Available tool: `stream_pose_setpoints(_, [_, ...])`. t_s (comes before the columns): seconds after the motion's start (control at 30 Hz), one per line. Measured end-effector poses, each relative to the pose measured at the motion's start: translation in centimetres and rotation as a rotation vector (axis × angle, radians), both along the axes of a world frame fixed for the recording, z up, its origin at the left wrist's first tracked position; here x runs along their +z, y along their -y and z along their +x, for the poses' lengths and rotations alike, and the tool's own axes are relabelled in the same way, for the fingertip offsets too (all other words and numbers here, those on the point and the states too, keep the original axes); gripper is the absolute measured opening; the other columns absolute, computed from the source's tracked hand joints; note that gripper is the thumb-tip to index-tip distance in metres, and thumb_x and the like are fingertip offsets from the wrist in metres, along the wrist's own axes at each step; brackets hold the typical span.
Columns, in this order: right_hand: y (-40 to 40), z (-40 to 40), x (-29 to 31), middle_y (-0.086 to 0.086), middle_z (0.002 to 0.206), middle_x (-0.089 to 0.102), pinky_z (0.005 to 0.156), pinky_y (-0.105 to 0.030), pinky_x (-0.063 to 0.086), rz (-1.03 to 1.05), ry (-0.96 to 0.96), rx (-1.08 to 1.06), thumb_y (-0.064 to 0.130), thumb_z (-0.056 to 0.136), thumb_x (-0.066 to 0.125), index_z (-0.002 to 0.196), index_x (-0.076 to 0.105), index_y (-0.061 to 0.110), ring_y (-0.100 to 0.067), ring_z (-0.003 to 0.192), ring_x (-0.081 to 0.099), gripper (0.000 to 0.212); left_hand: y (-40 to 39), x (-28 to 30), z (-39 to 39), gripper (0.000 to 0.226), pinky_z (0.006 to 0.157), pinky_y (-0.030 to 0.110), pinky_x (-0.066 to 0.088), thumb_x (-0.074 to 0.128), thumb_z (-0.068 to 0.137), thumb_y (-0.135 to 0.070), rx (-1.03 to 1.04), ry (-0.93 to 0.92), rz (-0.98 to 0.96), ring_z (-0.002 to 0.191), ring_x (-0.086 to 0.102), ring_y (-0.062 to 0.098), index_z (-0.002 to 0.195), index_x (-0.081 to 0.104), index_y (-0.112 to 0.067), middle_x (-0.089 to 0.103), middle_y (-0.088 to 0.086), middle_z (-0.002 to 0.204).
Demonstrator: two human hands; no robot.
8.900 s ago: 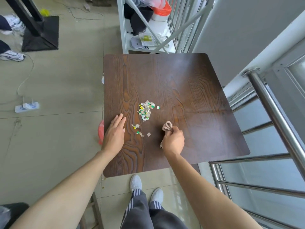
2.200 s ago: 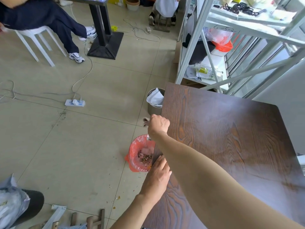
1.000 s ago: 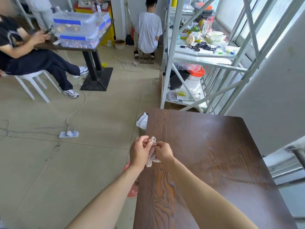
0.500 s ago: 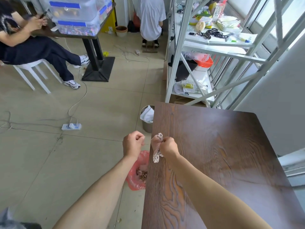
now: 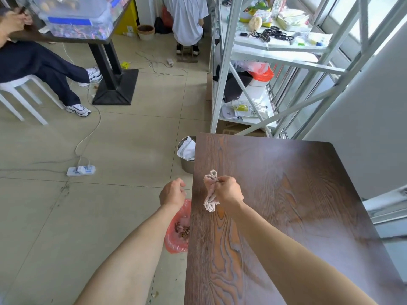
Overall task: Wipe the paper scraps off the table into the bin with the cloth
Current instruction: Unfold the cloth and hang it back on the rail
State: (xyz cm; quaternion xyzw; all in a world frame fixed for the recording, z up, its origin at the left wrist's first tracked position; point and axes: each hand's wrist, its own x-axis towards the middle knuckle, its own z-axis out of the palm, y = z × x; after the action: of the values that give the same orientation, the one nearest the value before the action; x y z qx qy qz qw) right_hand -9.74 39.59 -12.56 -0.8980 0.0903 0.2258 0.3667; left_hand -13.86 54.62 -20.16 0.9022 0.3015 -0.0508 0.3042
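Right hand grip: the right hand (image 5: pixel 229 192) is fisted tight around a bunched pinkish cloth (image 5: pixel 210 195), a looped end sticking up above the fingers and a frayed tail hanging below, just over the table's left edge.
Left hand: the left hand (image 5: pixel 172 192) is loosely curled and carries nothing I can see; it hangs off the table, above the bin.
Bin: the bin with the red bag liner (image 5: pixel 177 231) sits on the floor tight against the table's left side, with a heap of scraps (image 5: pixel 182 228) already inside.
Table: the dark wood table (image 5: pixel 286 205) shows no scraps on the part in view; the near right corner is behind the forearm, so I cannot vouch for it.
Risk, cloth: bits clinging in the folds could drop back onto the wood if it is shaken over the table rather than over the liner.
Risk, floor: a few specks lie on the tiles near the bin; a careless flick would add more.
Risk, liner: the thin bag sags at the rim, so a knock from the left arm could tip it.
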Motion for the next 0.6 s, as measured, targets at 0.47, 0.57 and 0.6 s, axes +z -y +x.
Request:
stream_pose_setpoints(0.47, [3.5,0.9,1.4,-0.001,0.058,0.053,0.048,-0.024,0.04,0.385,-0.039,-0.214,0.026,0.094,0.053,0.059,0.054,0.011,-0.013,0.052,0.049,0.038,6.7,5.5,0.4,0.05,0.094,0.028,0.053,0.063,0.087,-0.013,-0.149,0.298,-0.73,0.106,0.065,0.013,0.134,0.048,-0.019,0.067,0.005,0.118])
stream_pose_setpoints(0.57, [5.4,1.2,2.4,-0.003,0.073,0.06,0.064,-0.026,0.044,0.39,-0.007,-0.217,0.024,0.096,0.048,0.083,0.063,0.007,-0.016,0.068,0.055,0.026,7.9,6.4,0.8,0.056,0.09,0.024,0.05,0.054,0.089,-0.005,-0.164,0.323,-0.732,0.107,0.063,0.013,0.14,0.04,-0.025,0.066,0.002,0.118])
stream_pose_setpoints(0.6, [6.1,1.4,2.7,-0.006,0.079,0.061,0.068,-0.028,0.044,0.387,0.01,-0.223,0.024,0.096,0.047,0.088,0.064,0.006,-0.019,0.074,0.055,0.026,8.3,6.6,1.0,0.052,0.088,0.026,0.051,0.053,0.089,-0.006,-0.176,0.324,-0.693,0.103,0.065,0.016,0.136,0.043,-0.027,0.068,0.002,0.114])
